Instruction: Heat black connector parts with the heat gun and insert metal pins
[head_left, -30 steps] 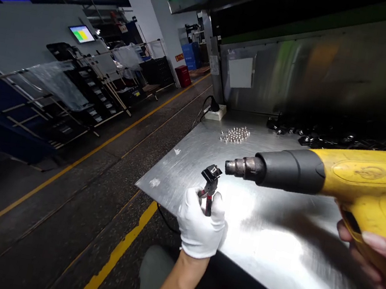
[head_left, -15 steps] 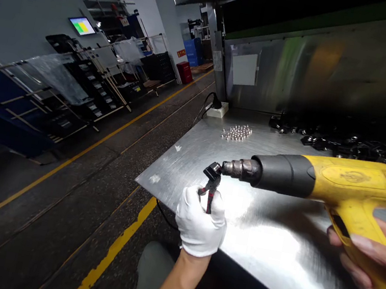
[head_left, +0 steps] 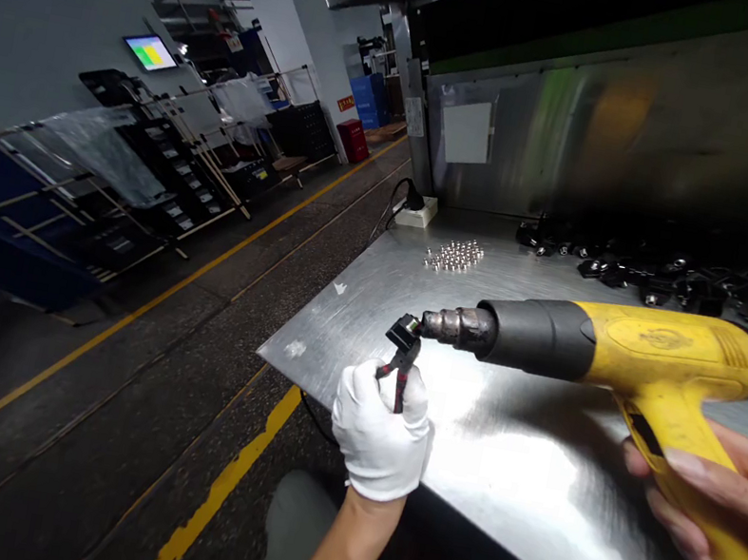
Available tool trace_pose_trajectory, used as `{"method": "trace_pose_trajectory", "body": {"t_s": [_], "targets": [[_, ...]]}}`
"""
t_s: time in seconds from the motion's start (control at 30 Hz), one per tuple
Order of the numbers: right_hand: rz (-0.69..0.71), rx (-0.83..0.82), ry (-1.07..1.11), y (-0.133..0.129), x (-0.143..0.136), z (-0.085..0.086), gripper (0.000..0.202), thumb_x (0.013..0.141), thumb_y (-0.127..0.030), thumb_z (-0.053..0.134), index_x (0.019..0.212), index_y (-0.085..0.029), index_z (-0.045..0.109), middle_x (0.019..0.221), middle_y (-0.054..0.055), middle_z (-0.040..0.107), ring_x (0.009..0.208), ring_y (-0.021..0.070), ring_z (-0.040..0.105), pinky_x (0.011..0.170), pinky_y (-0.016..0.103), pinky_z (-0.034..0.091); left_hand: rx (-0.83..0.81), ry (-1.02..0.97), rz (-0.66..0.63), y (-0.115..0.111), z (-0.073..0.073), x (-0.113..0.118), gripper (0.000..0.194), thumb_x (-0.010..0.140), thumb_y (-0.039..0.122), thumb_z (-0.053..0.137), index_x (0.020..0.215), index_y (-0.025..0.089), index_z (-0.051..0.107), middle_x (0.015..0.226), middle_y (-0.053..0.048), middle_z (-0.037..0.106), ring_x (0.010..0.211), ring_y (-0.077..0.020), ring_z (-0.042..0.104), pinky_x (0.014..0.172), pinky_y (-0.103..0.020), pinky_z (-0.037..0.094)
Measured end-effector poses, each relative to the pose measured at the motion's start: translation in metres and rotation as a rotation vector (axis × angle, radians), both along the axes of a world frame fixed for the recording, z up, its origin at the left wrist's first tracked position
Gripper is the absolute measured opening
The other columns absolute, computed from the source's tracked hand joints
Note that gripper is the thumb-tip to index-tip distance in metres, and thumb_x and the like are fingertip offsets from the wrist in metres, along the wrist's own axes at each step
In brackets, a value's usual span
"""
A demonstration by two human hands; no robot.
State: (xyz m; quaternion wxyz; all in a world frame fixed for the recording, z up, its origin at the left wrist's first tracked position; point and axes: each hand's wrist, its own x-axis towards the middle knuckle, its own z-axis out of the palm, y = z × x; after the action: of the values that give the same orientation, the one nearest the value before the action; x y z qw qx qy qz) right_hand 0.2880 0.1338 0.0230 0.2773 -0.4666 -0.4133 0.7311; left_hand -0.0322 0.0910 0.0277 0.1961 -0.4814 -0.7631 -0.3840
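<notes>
My left hand (head_left: 380, 431), in a white glove, is closed around the handles of a pair of pliers (head_left: 401, 383). In the jaws sits a small black part (head_left: 403, 330) with a shiny metal piece at its upper right. My right hand (head_left: 705, 493), bare, grips the handle of a yellow heat gun (head_left: 680, 349). The gun's stepped metal nozzle points left, and its tip is at the metal piece; whether they touch I cannot tell. Both are held above the steel table (head_left: 347, 352).
Several small metal pieces (head_left: 454, 256) stand grouped on the table. Black parts (head_left: 684, 282) lie heaped along the back panel. A power strip (head_left: 417, 211) with a plug is at the back left corner. Beyond the table's left edge runs a floor with yellow lines.
The heat gun, both hands and the black part appear slightly further left. The view has shifted a little too. Both grips stay the same.
</notes>
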Motion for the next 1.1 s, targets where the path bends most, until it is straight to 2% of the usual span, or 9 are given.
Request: {"method": "trace_pose_trajectory", "body": {"t_s": [0.43,0.6,0.67,0.97,1.1], "targets": [[-0.016,-0.030,0.034,-0.001,-0.002,-0.004,0.039,0.084,-0.057,0.068,0.101,-0.023,0.071,0.057,0.004,0.056,0.046,0.0193,0.050,0.044,0.031,0.043,0.012,0.015,0.028,0.002,-0.001,-0.001,0.021,0.091,0.039,0.061,0.098,0.020,0.056,0.085,-0.007,0.055,0.082,-0.0257,0.056,0.075,-0.038,0.042],[0.095,-0.070,0.064,0.009,0.009,-0.017,0.044,0.079,-0.058,0.073,0.104,-0.022,0.071,0.060,0.006,0.059,0.048,0.0215,0.054,0.046,0.033,0.048,0.022,0.032,0.036,0.003,-0.001,-0.001,0.021,0.091,0.038,0.061,0.095,0.019,0.056,0.083,-0.006,0.055,0.080,-0.0252,0.057,0.075,-0.038,0.044],[0.098,-0.077,0.060,0.012,0.011,-0.019,0.045,0.078,-0.058,0.074,0.105,-0.022,0.071,0.060,0.006,0.060,0.049,0.0219,0.055,0.046,0.033,0.048,0.014,0.019,0.024,0.003,-0.001,-0.002,0.019,0.091,0.038,0.061,0.095,0.019,0.056,0.084,-0.007,0.056,0.081,-0.0253,0.057,0.076,-0.039,0.045],[0.034,0.043,0.052,0.006,-0.009,0.007,0.041,0.084,-0.058,0.071,0.102,-0.021,0.068,0.059,0.003,0.059,0.048,0.0162,0.052,0.046,0.025,0.042,-0.009,-0.045,-0.012,0.002,-0.003,-0.004,0.020,0.092,0.039,0.059,0.096,0.020,0.055,0.085,-0.006,0.055,0.081,-0.0243,0.056,0.075,-0.038,0.044],[0.009,0.041,0.064,0.005,-0.018,0.013,0.042,0.083,-0.057,0.072,0.102,-0.020,0.066,0.061,0.002,0.059,0.049,0.0142,0.052,0.045,0.023,0.043,0.066,-0.282,-0.017,0.004,-0.006,-0.009,0.022,0.088,0.043,0.062,0.089,0.021,0.057,0.080,-0.005,0.056,0.074,-0.0224,0.053,0.072,-0.037,0.043]]}}
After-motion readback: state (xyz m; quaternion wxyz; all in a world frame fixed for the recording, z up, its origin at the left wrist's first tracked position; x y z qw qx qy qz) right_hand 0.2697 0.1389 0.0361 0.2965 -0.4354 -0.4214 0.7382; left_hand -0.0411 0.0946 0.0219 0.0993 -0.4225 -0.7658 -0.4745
